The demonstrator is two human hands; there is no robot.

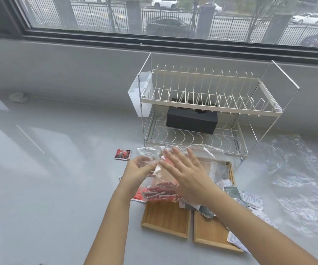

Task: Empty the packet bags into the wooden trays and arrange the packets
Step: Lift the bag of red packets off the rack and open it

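Left hand (pixel 139 170) pinches the clear bag (pixel 160 175) mouth just above the left wooden tray (pixel 165 220), right hand (pixel 186 175) flat and open against it, red packets (pixel 162 191) sagging trayward.

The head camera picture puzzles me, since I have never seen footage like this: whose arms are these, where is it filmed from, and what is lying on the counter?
There is no machine here. A person wears a camera on the head, so you look forward and down along their own bare arms. The left hand pinches a clear plastic bag near its top, while the right hand lies open against it. Red packets sit in the bottom of the bag. Below are two wooden trays, side by side on the grey counter. Grey and white packets are piled on and around the right tray. One red packet lies alone. Behind stands a wire dish rack, and an empty bag lies to the right.
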